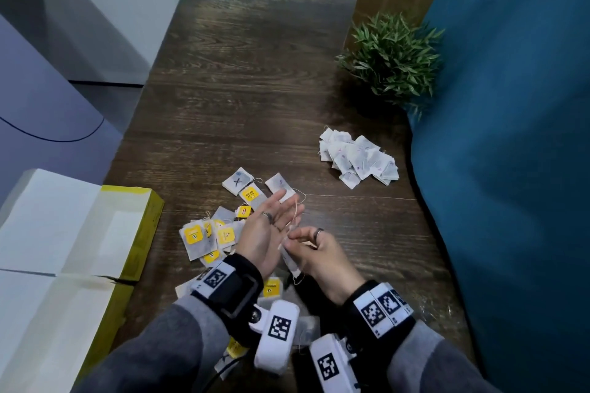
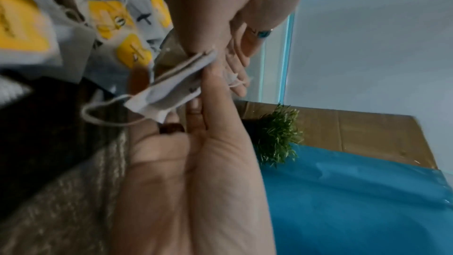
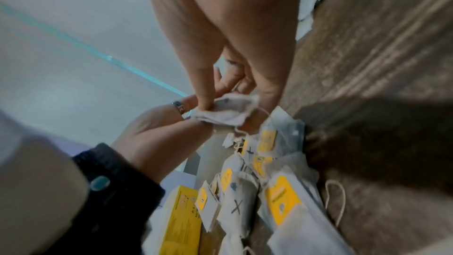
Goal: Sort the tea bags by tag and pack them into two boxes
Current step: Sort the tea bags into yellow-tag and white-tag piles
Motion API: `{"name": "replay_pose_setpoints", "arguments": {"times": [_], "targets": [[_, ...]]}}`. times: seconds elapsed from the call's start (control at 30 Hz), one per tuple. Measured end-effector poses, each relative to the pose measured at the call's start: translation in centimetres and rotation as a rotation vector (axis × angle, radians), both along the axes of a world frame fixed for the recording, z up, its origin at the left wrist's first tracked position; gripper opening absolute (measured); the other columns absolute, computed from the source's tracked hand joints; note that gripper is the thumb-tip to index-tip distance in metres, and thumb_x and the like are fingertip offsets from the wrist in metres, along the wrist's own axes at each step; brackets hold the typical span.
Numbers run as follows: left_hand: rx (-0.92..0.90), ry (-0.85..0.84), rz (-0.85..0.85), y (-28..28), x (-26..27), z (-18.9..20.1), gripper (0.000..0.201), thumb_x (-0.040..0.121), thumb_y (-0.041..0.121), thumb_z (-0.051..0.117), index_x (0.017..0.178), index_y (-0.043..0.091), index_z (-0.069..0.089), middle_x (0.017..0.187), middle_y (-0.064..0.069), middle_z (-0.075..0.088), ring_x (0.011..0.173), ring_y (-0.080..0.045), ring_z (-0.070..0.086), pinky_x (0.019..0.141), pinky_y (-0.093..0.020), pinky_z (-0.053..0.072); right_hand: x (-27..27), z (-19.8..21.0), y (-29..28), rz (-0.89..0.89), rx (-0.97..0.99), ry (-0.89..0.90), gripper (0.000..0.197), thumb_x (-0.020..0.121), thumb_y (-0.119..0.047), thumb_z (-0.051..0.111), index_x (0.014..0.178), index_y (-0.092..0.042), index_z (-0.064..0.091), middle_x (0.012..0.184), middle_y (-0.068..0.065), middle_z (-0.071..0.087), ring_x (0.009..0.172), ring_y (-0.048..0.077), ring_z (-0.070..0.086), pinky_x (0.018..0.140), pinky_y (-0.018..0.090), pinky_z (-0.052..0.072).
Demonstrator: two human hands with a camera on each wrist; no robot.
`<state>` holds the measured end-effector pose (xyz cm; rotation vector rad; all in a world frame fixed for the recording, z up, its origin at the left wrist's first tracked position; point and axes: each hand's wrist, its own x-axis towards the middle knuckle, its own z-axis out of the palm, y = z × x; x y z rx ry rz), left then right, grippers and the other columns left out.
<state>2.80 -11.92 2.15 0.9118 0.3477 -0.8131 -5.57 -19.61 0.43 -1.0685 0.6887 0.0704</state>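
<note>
While both wrists hover over the dark wood-grain table, the right hand pinches a soft white paper tea bag between thumb and fingertips, its thin string looping up past the left hand. The left hand lies palm-up with straight, relaxed fingers, its thumb side against the bag; it grips nothing. A ring sits on a finger of each hand.

From the left wrist view the held bag shows as folded, crumpled paper with a loop of cord hanging free, which the head view barely shows. From the right wrist view the bag looks squashed between the fingertips, and a black X marked on one lying bag is plain there.

Just beyond and left of the hands lies a loose heap of flat tea bags with square yellow tags, overlapping one another, strings tangled. Left of that heap stand two open yellow cardboard boxes with pale flaps spread; what is inside them cannot be made out.

Farther on, to the right and well apart, a second heap of white tea bags with small purple marks lies near the table's edge. Beyond it stands a small spiky green plant beside a blue fabric surface.
</note>
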Motion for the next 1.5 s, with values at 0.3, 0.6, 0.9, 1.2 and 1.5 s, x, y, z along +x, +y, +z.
{"name": "replay_pose_setpoints", "arguments": {"times": [0.3, 0.6, 0.9, 1.2, 1.5], "targets": [[0.037, -0.024, -0.114, -2.0, 3.0, -0.7, 0.024, 0.097, 0.017, 0.038, 0.115, 0.014, 0.055, 0.107, -0.008, 0.065, 0.094, -0.021, 0.061, 0.09, -0.038, 0.045, -0.1, -0.9, -4.4, -0.022, -0.327, -0.006, 0.023, 0.079, 0.007, 0.066, 0.076, -0.013, 0.056, 0.066, -0.001, 0.05, 0.052, -0.003, 0.047, 0.056, 0.009, 0.042], [0.996, -0.905, -0.682, -4.2, 11.2, -4.4, 0.046, 0.083, -0.008, 0.05, 0.12, 0.019, 0.057, 0.125, -0.001, 0.056, 0.122, -0.016, 0.048, 0.109, -0.029, 0.037, 4.0, -1.3, -17.0, -0.314, -0.902, 0.231, 0.008, 0.083, -0.011, 0.065, 0.086, -0.018, 0.062, 0.099, 0.003, 0.058, 0.091, 0.017, 0.056, 0.077, 0.023, 0.04], [1.139, -1.005, -0.934, -4.5, 11.1, -3.7, 0.028, 0.081, 0.003, 0.064, 0.108, 0.011, 0.061, 0.104, -0.007, 0.062, 0.105, -0.024, 0.056, 0.076, -0.021, 0.036, 4.5, -2.7, -8.9, 0.498, -0.993, -0.042, 0.029, 0.083, -0.019, 0.065, 0.112, -0.021, 0.062, 0.115, 0.003, 0.054, 0.112, 0.02, 0.051, 0.102, 0.036, 0.04], [0.806, -0.746, -0.473, 0.2, 11.1, -1.0, 0.007, 0.09, 0.013, 0.058, 0.088, 0.013, 0.065, 0.074, 0.001, 0.061, 0.067, -0.011, 0.055, 0.059, -0.019, 0.045, 6.0, -3.3, -5.6, 0.873, -1.108, 0.109, 0.042, 0.074, -0.041, 0.072, 0.111, -0.025, 0.059, 0.111, -0.003, 0.04, 0.119, 0.021, 0.039, 0.098, 0.039, 0.03], [0.651, -0.521, -0.435, 4.2, 8.4, -0.5, 0.017, 0.095, 0.002, 0.047, 0.094, 0.014, 0.06, 0.062, 0.002, 0.064, 0.054, -0.012, 0.067, 0.044, -0.019, 0.05, 5.0, -3.3, -6.0, 0.699, -0.904, 0.104, 0.029, 0.075, -0.018, 0.074, 0.079, -0.028, 0.047, 0.071, -0.012, 0.049, 0.07, 0.01, 0.051, 0.069, 0.029, 0.041]]}}
